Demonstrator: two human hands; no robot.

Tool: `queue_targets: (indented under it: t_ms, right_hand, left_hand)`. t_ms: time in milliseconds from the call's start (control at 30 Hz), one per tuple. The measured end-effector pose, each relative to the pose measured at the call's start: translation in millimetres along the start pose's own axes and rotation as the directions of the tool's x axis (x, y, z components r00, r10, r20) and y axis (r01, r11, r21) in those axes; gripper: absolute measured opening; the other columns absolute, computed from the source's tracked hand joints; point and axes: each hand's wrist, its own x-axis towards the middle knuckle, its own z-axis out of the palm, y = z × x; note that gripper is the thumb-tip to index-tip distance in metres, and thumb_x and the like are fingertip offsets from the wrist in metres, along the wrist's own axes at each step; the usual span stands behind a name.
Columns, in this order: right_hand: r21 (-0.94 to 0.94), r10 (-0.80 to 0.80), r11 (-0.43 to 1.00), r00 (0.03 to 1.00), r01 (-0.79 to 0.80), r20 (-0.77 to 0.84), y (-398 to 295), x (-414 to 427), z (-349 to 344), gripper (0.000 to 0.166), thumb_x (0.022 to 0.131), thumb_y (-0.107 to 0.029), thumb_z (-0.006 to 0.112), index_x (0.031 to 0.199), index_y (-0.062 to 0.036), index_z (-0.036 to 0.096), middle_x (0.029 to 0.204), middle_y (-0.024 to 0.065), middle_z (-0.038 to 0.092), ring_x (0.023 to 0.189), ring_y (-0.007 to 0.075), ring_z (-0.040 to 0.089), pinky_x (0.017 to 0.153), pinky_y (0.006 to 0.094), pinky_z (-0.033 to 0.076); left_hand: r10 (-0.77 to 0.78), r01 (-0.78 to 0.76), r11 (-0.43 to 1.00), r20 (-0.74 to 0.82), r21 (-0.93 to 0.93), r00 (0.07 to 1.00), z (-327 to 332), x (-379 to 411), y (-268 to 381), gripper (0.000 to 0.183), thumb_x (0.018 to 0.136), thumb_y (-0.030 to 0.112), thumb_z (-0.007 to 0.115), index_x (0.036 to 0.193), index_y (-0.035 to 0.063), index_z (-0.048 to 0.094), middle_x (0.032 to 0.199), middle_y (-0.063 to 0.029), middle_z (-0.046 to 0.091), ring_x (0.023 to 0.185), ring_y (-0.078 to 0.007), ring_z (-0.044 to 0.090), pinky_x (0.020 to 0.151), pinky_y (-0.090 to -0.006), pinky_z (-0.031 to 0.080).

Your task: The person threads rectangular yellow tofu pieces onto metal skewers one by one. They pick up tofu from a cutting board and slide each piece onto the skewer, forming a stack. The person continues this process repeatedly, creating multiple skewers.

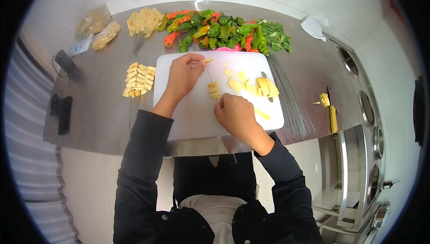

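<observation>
Before me lies a white cutting board (188, 119) on a steel table. My left hand (186, 71), over its upper left part, pinches a small folded yellow strip (208, 60), apparently tofu skin. My right hand (237, 113) is closed at the lower end of a thin metal skewer (210, 76). Several folded yellow pieces (214, 90) are threaded on that skewer just above the right fist. The skewer's bare upper part points towards the left fingertips. Loose cut yellow sheets (250, 86) lie on the board's right side, partly over its handle slot.
Loaded skewers (139, 80) lie left of the board; others (144, 22) lie farther back. Peppers (215, 29) and leafy greens (276, 35) line the back. Bare skewers (290, 99) and a yellow-handled knife (333, 119) lie right. A dark device (65, 114) sits left.
</observation>
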Motion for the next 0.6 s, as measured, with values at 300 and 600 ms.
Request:
queue_targets:
  t_ms: [300,600]
  right_hand:
    - [0.487,0.174,0.861,0.985,-0.144,-0.017,8,-7,-1,0.015,0.086,-0.009,0.063,0.086,0.0054,0.066,0.061,0.0154,0.063,0.053,0.0251,0.061,0.054,0.0356,0.047]
    - [0.774,0.25,0.627,0.964,-0.091,-0.09,2,-30,18,0.016,0.094,-0.01,0.066,0.092,0.0051,0.07,0.055,-0.0041,0.053,0.049,0.0021,0.044,0.048,0.0214,0.036]
  left_hand:
    - [-0.04,0.032,0.995,-0.081,-0.094,0.996,-13,8,-16,0.022,0.089,0.006,0.07,0.107,-0.0058,0.066,0.086,-0.0063,0.07,0.076,-0.0092,0.065,0.069,-0.0223,0.053]
    - [-0.093,0.084,0.984,-0.053,-0.154,0.994,-14,10,-28,0.019,0.087,0.002,0.07,0.104,-0.0051,0.066,0.086,-0.0078,0.071,0.075,-0.0104,0.067,0.068,-0.0227,0.053]
